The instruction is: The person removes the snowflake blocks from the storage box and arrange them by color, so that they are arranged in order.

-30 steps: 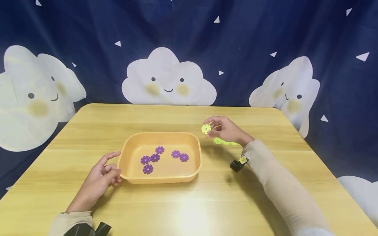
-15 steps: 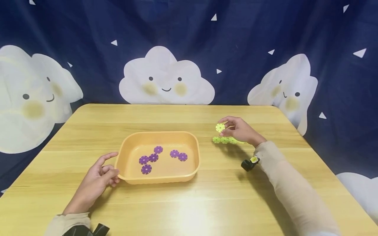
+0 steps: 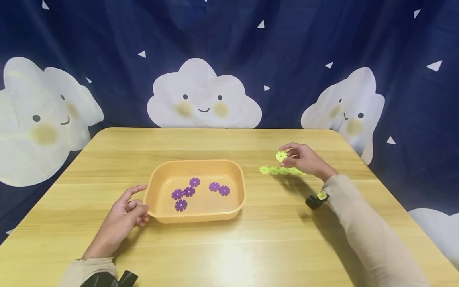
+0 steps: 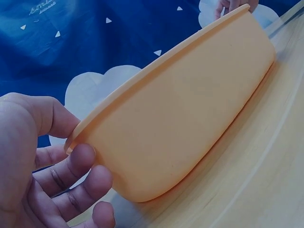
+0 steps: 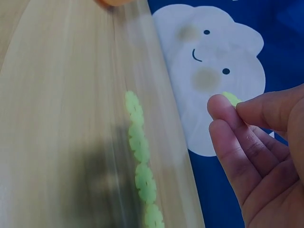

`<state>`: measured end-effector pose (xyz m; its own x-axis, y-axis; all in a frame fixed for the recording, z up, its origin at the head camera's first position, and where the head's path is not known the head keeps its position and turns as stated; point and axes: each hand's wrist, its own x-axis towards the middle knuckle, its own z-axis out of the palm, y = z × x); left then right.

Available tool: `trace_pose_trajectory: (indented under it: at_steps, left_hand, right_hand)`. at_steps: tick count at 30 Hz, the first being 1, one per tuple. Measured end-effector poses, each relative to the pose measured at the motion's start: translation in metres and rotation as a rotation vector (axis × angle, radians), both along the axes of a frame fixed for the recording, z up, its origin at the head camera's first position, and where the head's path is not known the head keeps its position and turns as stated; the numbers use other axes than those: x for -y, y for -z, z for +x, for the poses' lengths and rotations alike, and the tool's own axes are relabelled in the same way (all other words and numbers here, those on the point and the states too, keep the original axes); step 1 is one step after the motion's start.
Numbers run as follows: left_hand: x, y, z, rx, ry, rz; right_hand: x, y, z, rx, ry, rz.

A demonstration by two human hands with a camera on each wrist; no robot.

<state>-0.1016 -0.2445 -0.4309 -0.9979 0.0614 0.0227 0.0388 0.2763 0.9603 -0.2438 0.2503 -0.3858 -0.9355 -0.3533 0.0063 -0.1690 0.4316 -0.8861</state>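
Left hand (image 3: 121,222): pinched the rim at the tray's left end, fingers curled.
Right hand (image 3: 305,158): pinched a yellow-green disc (image 3: 281,156) between thumb and fingers, right of the tray, raised off the table (image 3: 201,245).
Tray (image 3: 201,219): sat on the table, left of the row.
Purple discs (image 3: 181,205): six, lying in the tray.
Row (image 3: 274,170): yellow-green discs in a line on the table, touching or nearly so; right end hidden by the hand.
Drop risk: pinch looked small on a thin piece; a loose grip could have let it fall onto the row.
Row risk: a low wrist pass could have knocked it crooked.
Tray risk: a tug on the rim could have shifted the purple discs.
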Motion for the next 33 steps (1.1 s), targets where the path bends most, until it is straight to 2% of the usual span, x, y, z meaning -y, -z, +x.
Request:
trace_pose_trajectory:
  at_steps: [6,20,28,33]
  left_hand:
    - [0.0,-0.001,0.0,0.019,0.001,0.004]
    - [0.002,0.001,0.002,-0.006,0.013,-0.004]
    - [0.006,0.005,-0.001,-0.021,0.042,0.018]
    - [0.007,0.005,0.001,-0.009,0.039,0.009]
  right_hand:
    - [-0.006,0.003,0.0,0.004,0.011,-0.006]
    - [-0.021,0.01,0.006,0.002,0.075,0.051]
    - [-0.021,0.017,0.001,0.011,0.076,0.003]
    - [-0.022,0.017,0.001,0.013,0.067,-0.003]
